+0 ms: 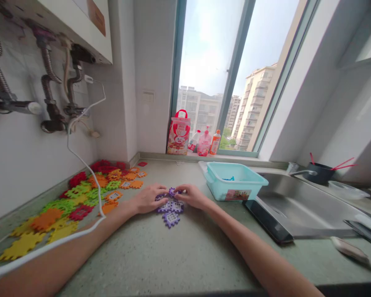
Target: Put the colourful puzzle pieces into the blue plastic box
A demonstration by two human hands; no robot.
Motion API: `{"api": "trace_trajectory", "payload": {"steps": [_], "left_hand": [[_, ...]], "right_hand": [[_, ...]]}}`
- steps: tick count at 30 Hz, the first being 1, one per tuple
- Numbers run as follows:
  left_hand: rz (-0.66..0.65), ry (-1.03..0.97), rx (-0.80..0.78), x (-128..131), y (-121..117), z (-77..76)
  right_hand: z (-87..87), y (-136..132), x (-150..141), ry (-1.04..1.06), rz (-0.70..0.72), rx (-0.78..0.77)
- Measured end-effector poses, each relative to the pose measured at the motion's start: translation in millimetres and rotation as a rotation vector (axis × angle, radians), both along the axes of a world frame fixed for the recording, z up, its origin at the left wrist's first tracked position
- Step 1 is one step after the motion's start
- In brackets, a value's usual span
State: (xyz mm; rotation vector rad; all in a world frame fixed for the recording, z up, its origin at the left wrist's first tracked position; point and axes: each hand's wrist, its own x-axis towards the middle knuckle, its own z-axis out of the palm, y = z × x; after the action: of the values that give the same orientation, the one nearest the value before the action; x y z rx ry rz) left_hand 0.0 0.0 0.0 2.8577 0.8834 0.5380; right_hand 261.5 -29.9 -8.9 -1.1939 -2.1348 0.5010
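Note:
Several purple interlocking block pieces [171, 210] lie joined together on the grey-green countertop [185, 255]. My left hand [149, 198] rests on their left side, fingers curled over a piece. My right hand [192, 195] pinches one purple piece [173, 191] at the top of the cluster. Both hands meet over the purple pieces. A spread of red, orange, green and yellow block pieces [80, 194] covers the counter to the left, along the wall.
A light blue plastic tub [231, 180] stands right of my hands, beside a steel sink [299, 202]. A white cable [80, 165] hangs across the coloured pieces. A toy bag [179, 133] and bottles [207, 142] stand on the window sill.

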Motion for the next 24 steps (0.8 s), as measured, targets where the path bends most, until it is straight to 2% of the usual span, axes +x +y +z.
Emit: {"api": "trace_trajectory", "payload": {"steps": [10, 16, 18, 20, 24], "left_hand": [[0.006, -0.034, -0.064, -1.2, -0.2, -2.5], [0.009, -0.052, -0.086, -2.6, 0.8, -4.9], [0.027, -0.051, -0.084, -3.8, 2.1, -5.1], [0.058, -0.052, -0.086, -5.5, 3.8, -4.9], [0.108, -0.055, -0.121, -8.9, 7.9, -5.4]], "right_hand": [[-1.1, 1.5, 15.3, -0.128, -0.039, 0.076], [1.9, -2.1, 16.2, -0.250, -0.127, 0.130], [11.6, -8.6, 15.8, -0.323, -0.142, 0.221], [28.9, -18.0, 18.9, -0.386, -0.175, 0.349], [74.9, -39.7, 43.3, -0.373, -0.386, 0.595]]}}
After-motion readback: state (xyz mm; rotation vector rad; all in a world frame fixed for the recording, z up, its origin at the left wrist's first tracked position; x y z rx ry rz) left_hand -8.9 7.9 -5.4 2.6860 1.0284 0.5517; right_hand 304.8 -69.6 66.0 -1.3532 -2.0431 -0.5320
